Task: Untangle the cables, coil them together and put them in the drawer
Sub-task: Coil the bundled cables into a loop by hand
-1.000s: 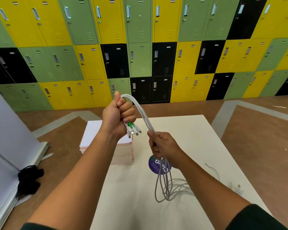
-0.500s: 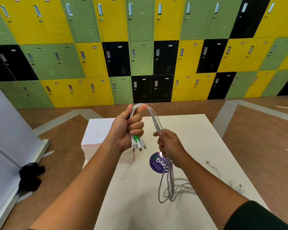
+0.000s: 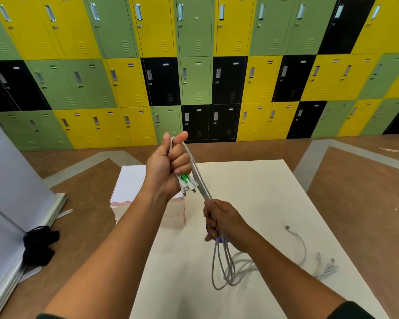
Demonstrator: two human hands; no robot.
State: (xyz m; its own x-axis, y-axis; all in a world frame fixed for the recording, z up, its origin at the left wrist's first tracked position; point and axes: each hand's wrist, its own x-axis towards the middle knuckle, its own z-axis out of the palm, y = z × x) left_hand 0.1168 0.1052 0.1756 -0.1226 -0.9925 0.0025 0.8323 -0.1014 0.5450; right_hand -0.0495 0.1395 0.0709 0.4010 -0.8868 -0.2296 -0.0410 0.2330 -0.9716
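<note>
The slack of the cables [image 3: 227,270] hangs in long loops and pools on the worktop [image 3: 274,192]. A few far ends [image 3: 325,267] lie loose to the right, apart from the loops.

Just above that, the right hand [image 3: 219,221] has its fingers curled round the strands as one bundle, over a mostly hidden purple sticker [image 3: 220,240].

Higher and further out, the left hand [image 3: 168,169] grips the bundle in a fist, thumb up against the top bend. The plugs [image 3: 187,185], one of them green, stick out below the fist.

The step in hand looks like coiling, barely begun.

- The left fist should probably stay the anchor, plugs even.
- The right hand can slide down the strands with a light grip, then bring each length up into the fist in equal turns.
- Letting the strands turn freely between the fingers should avoid kinks.
- The loose ends may snag one another, so draw slowly.

A white box [image 3: 129,183] stands by the worktop's left edge. I cannot tell whether it holds the drawer. Lockers [image 3: 194,65] fill the far wall.
</note>
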